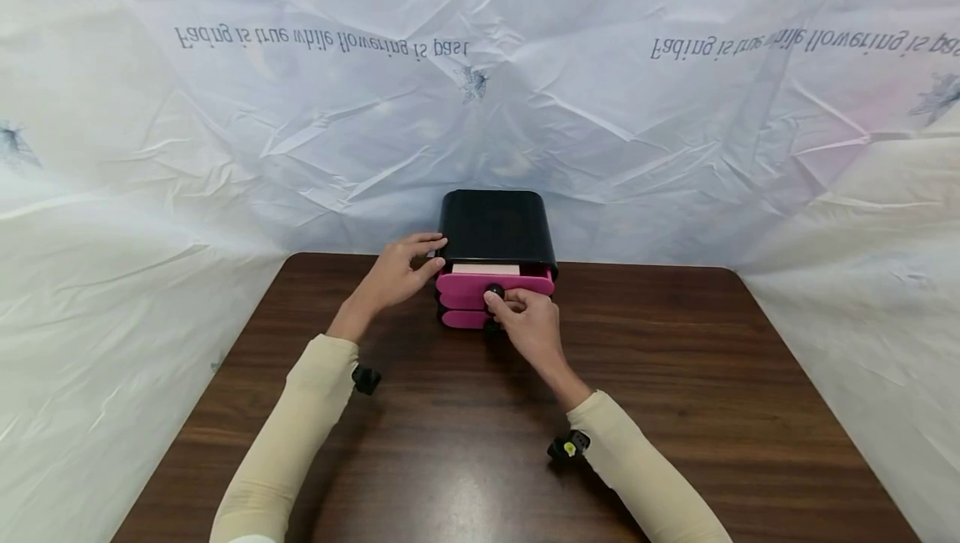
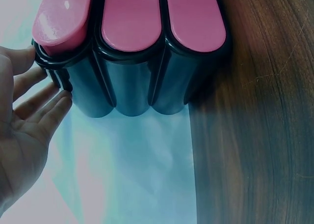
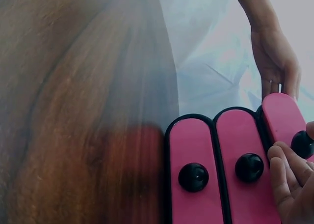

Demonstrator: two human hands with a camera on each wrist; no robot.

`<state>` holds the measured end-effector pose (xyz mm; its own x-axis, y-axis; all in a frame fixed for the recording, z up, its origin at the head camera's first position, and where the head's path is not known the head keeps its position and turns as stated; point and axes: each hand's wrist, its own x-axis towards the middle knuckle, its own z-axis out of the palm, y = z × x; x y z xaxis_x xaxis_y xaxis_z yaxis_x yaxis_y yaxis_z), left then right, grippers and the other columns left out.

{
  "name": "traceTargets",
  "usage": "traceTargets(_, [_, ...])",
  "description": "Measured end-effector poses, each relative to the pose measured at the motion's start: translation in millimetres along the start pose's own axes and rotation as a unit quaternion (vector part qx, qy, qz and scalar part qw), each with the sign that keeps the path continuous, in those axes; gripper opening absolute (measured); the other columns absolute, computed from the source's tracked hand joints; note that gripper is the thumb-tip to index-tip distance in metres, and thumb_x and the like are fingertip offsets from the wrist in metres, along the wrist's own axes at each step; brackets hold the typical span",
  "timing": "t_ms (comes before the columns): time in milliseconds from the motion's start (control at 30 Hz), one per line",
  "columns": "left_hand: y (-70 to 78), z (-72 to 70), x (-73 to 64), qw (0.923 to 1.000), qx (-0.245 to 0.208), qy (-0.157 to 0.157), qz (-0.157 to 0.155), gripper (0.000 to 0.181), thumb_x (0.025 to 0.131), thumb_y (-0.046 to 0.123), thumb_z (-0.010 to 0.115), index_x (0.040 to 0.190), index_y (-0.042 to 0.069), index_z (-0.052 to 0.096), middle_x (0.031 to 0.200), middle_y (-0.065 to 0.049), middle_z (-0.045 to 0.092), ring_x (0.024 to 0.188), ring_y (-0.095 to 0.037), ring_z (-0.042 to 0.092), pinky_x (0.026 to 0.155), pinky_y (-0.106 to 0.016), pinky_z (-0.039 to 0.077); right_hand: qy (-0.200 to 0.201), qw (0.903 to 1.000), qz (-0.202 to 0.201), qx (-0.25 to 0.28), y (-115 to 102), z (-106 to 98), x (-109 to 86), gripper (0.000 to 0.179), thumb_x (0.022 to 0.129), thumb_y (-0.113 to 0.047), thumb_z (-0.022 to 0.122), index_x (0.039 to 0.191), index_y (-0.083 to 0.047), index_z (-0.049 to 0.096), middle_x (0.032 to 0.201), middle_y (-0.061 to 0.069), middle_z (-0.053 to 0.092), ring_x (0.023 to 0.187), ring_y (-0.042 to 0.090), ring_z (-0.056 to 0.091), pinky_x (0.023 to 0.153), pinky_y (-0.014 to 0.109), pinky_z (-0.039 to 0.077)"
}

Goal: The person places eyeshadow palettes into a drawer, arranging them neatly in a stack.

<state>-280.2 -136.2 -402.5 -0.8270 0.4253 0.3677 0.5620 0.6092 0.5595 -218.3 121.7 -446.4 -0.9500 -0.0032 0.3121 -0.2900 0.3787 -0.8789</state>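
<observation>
A small black drawer cabinet (image 1: 495, 222) with three pink drawers stands near the table's far edge. Its top drawer (image 1: 465, 285) sits slightly pulled out, and a flat pale item (image 1: 486, 269) shows inside. My right hand (image 1: 531, 322) pinches the round black knob (image 3: 301, 144) of this drawer between thumb and fingers. On the cabinet's left side, the fingers of my left hand (image 1: 401, 272) rest fairly straight against the black shell, thumb by the front edge. In the right wrist view, the middle drawer (image 3: 235, 130) and the bottom drawer (image 3: 190, 140) are pushed in flush.
The dark wooden table (image 1: 675, 376) runs in front of and beside the cabinet. Right behind it hangs a wrinkled white sheet (image 1: 337, 134) with printed lettering, which also closes off both sides. Each wrist carries a small black camera (image 1: 366, 379).
</observation>
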Motion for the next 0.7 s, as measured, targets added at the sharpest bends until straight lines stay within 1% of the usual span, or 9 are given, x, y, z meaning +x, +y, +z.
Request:
traceTargets(100, [1.0, -0.4, -0.8, 1.0000, 0.001, -0.001, -0.001, 0.047, 0.106, 0.035, 0.057, 0.146, 0.009, 0.058, 0.153, -0.011, 0.050, 0.129, -0.033, 0.059, 0.105, -0.052, 0.048, -0.008, 1.0000, 0.006, 0.000, -0.1, -1.7, 1.5, 0.039, 0.090, -0.051, 0.075, 0.094, -0.013, 0.080, 0.080, -0.003, 0.078, 0.069, 0.018, 0.074, 0.060, 0.030, 0.058])
traceTargets(200, [2.1, -0.5, -1.1, 1.0000, 0.004, 0.000, 0.000, 0.048, 0.106, 0.035, 0.057, 0.146, 0.009, 0.058, 0.153, -0.011, 0.050, 0.128, -0.033, 0.059, 0.105, -0.052, 0.048, -0.015, 0.9998, 0.009, -0.004, 0.4, -3.1, 2.4, 0.038, 0.091, -0.051, 0.075, 0.093, -0.014, 0.080, 0.080, -0.004, 0.077, 0.069, 0.016, 0.074, 0.060, 0.031, 0.057])
traceTargets(333, [1.5, 1.4, 0.2, 1.0000, 0.007, 0.001, 0.004, 0.048, 0.106, 0.035, 0.057, 0.146, 0.009, 0.058, 0.153, -0.012, 0.051, 0.128, -0.033, 0.060, 0.106, -0.052, 0.048, -0.017, 0.9998, 0.005, -0.011, 1.2, -4.7, 2.7, 0.035, 0.092, -0.049, 0.074, 0.091, -0.014, 0.080, 0.079, -0.004, 0.077, 0.067, 0.010, 0.072, 0.059, 0.031, 0.056])
traceTargets(700, [2.5, 0.9, -1.2, 1.0000, 0.007, 0.003, 0.005, 0.047, 0.106, 0.034, 0.058, 0.145, 0.008, 0.058, 0.152, -0.012, 0.052, 0.128, -0.033, 0.059, 0.106, -0.051, 0.048, -0.021, 0.9997, 0.007, -0.007, -0.9, -5.0, 3.5, 0.032, 0.093, -0.045, 0.075, 0.090, -0.014, 0.079, 0.078, -0.004, 0.077, 0.067, 0.012, 0.072, 0.057, 0.030, 0.055])
